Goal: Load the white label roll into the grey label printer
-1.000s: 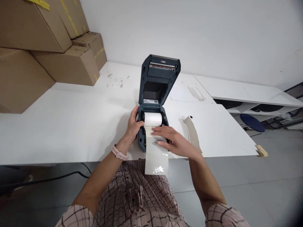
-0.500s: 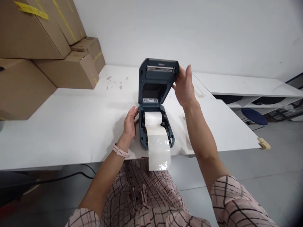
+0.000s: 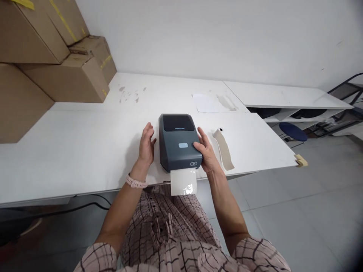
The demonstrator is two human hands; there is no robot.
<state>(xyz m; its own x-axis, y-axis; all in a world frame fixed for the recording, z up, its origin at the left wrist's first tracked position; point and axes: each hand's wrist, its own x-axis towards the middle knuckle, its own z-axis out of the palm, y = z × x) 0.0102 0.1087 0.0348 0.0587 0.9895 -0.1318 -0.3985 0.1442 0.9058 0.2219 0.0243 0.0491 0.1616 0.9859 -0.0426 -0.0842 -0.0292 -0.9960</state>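
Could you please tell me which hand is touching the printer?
The right hand: its thumb rests on the printer, whereas the left hand stands apart, with a gap between.

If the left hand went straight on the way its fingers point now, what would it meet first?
Probably the wall behind the table: the left hand points past the printer, with nothing seen standing between, though the hand's height above the table is unclear.
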